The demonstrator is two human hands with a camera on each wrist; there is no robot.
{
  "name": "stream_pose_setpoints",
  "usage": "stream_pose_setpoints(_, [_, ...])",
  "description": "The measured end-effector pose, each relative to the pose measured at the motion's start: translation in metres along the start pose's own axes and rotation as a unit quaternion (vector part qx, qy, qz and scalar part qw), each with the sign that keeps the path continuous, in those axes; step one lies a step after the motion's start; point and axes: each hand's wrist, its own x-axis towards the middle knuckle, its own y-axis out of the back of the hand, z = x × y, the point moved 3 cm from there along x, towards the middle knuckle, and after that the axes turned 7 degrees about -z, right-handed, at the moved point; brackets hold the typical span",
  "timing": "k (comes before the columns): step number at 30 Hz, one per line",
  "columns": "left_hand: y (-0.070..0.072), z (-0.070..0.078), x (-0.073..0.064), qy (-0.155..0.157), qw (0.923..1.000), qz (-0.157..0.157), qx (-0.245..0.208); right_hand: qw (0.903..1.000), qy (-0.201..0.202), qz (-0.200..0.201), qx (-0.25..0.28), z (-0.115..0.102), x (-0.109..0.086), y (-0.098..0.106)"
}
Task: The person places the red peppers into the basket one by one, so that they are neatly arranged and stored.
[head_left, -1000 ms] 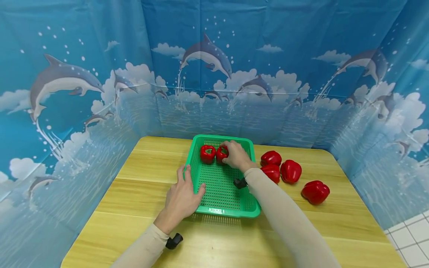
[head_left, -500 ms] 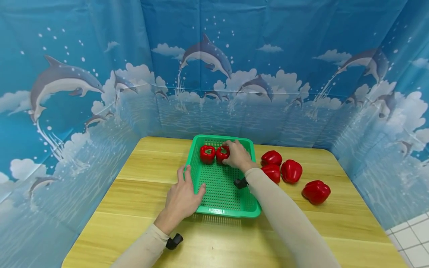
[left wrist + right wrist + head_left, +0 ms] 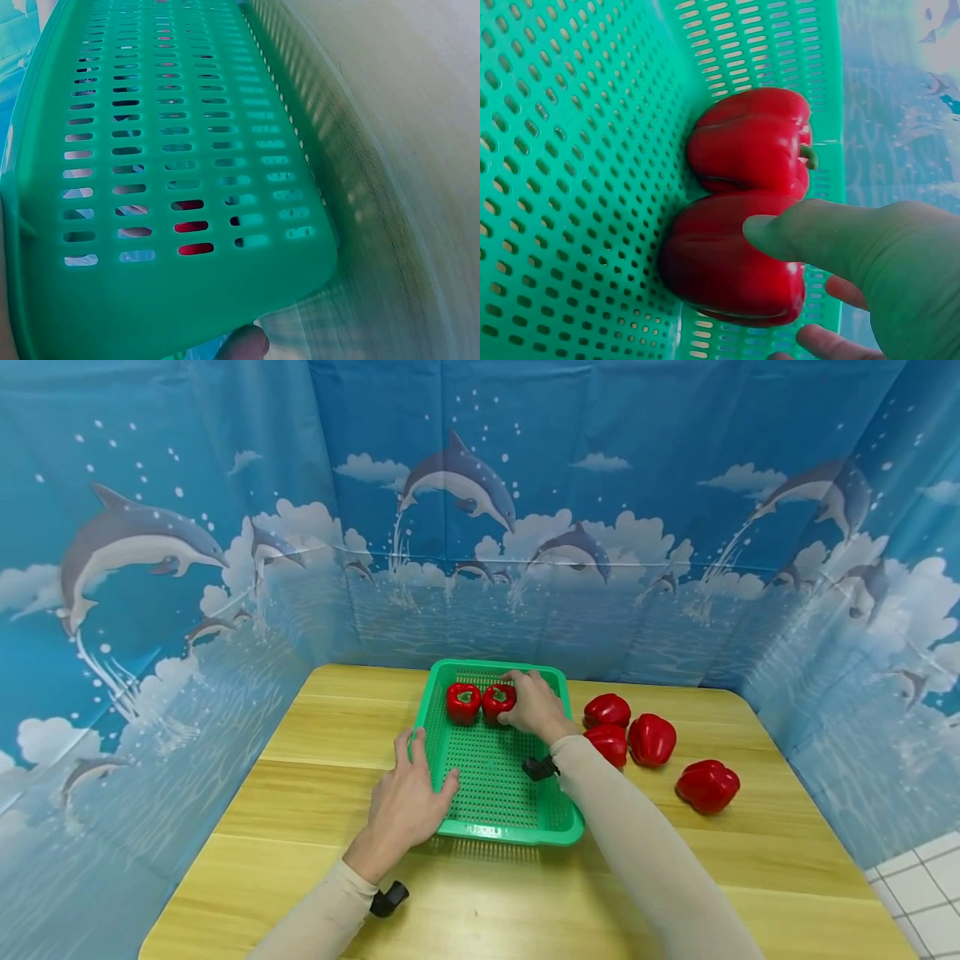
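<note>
6 red peppers (image 3: 707,787), green basket (image 3: 510,836), yellow wood-grained table (image 3: 337,727), blue dolphin-printed curtain (image 3: 450,627).

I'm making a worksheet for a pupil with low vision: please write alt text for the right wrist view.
A right hand holds a red bell pepper inside a green slotted basket. Beside it sits a second red pepper, its green stem showing.

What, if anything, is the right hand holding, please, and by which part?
The right hand holds the rightmost red pepper in the basket, by its sides.

Slotted green basket (image 3: 180,292) on wooden tabletop (image 3: 409,127)
</note>
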Motion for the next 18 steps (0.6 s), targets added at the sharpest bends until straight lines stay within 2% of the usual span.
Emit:
stream_pose_setpoints(8, [-0.001,0.001,-0.001,0.001,1.0,-0.003,0.002,0.9998,0.006,0.012,0.012,0.001,-0.012,0.006])
stream_pose_setpoints(18, [-0.001,0.002,-0.001,0.005,1.0,-0.008,0.002,0.9974,0.048,0.01,0.052,0.005,-0.028,0.015])
